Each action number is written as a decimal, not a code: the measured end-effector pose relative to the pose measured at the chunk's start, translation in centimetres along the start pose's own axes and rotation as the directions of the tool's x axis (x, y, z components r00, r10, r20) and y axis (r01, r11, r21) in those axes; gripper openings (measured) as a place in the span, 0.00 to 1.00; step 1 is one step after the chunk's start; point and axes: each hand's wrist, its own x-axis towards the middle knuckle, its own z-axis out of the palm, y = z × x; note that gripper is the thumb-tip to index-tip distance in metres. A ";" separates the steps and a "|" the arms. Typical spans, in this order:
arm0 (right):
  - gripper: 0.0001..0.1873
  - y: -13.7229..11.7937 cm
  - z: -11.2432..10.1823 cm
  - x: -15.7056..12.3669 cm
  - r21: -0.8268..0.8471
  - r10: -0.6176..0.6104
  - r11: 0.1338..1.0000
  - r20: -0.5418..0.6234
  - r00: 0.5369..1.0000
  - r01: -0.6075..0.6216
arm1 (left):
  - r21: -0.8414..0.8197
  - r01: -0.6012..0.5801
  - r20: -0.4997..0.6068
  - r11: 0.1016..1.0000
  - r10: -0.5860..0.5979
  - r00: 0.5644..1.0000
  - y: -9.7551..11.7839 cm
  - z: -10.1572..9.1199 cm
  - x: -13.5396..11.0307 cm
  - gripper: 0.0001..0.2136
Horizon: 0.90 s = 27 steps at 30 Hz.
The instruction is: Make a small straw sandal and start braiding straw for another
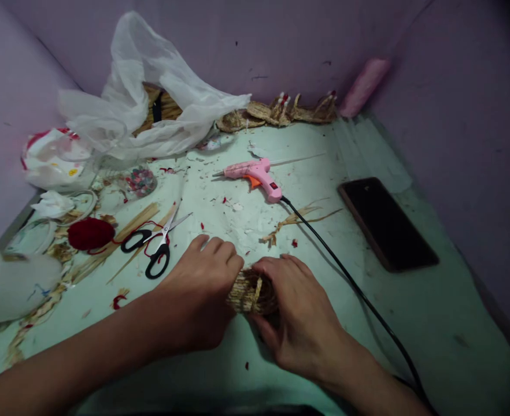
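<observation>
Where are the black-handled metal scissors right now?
In the head view, the black-handled metal scissors lie left of centre, between the round, dark-red yarn ball and the person's bare left hand.

The left forearm (90, 346), bare, slants in from the lower left corner, its wrist (163, 309) nearly in line with it. The left hand (205, 289) is closed in a fist, back upward, knuckles (215, 247) toward the far side, its thumb hidden. The right forearm (363, 372), also bare, comes from the lower right. The right hand (305, 312) forms a pinching curve: fingers bent together on the far side, thumb (266, 332) reaching in on the near side. The hands face each other, just apart.
</observation>
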 end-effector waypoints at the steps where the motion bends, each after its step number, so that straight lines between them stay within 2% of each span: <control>1: 0.24 0.0 0.1 0.0 0.001 -0.005 1.000 -0.014 1.000 0.005 | -0.001 -0.024 -0.006 1.000 0.024 1.000 -0.1 0.1 0.1 0.08; 4: 0.24 0.1 0.5 0.0 0.004 -0.004 1.000 -0.044 0.999 0.004 | -0.024 -0.082 -0.027 0.996 0.081 0.996 -0.2 0.2 0.7 0.07; 7: 0.23 0.1 0.5 0.1 0.005 0.017 1.000 -0.046 0.999 -0.017 | -0.040 -0.088 -0.023 0.995 0.088 0.996 0.0 0.2 0.9 0.07; 10: 0.25 -0.1 0.0 -0.1 0.006 -0.002 1.000 -0.030 1.000 0.002 | -0.026 -0.080 -0.068 0.996 0.078 0.995 -0.6 -0.6 -0.1 0.17; 13: 0.25 -0.4 -0.5 -0.5 -0.039 -0.084 0.996 -0.071 0.994 0.082 | -0.082 -0.053 -0.232 0.995 0.033 0.972 -2.3 -1.4 -2.8 0.29; 14: 0.23 -0.6 -0.6 -0.6 -0.059 -0.110 0.993 -0.085 0.990 0.105 | -0.115 -0.023 -0.283 0.993 -0.010 0.959 -3.0 -1.5 -3.9 0.27; 15: 0.21 -0.8 -0.6 -0.6 -0.076 -0.125 0.990 -0.090 0.988 0.118 | -0.152 0.004 -0.288 0.988 -0.048 0.956 -3.5 -1.3 -4.9 0.22; 18: 0.15 -1.4 -0.1 -0.5 -0.106 -0.121 0.988 -0.078 0.990 0.112 | -0.245 0.017 -0.248 0.969 -0.080 0.965 -4.2 0.2 -6.6 0.18; 20: 0.13 -1.7 0.4 -0.2 -0.131 -0.104 0.987 -0.064 0.993 0.095 | -0.280 0.058 -0.237 0.958 -0.128 0.963 -3.9 1.4 -6.5 0.21; 22: 0.11 -1.8 0.8 0.1 -0.148 -0.093 0.985 -0.044 0.995 0.085 | -0.298 0.052 -0.255 0.953 -0.132 0.958 -3.2 2.3 -5.7 0.22; 27: 0.11 -1.9 1.1 0.6 -0.103 -0.072 0.992 -0.021 0.997 0.070 | -0.294 0.007 -0.241 0.956 -0.082 0.967 -2.6 2.6 -3.8 0.11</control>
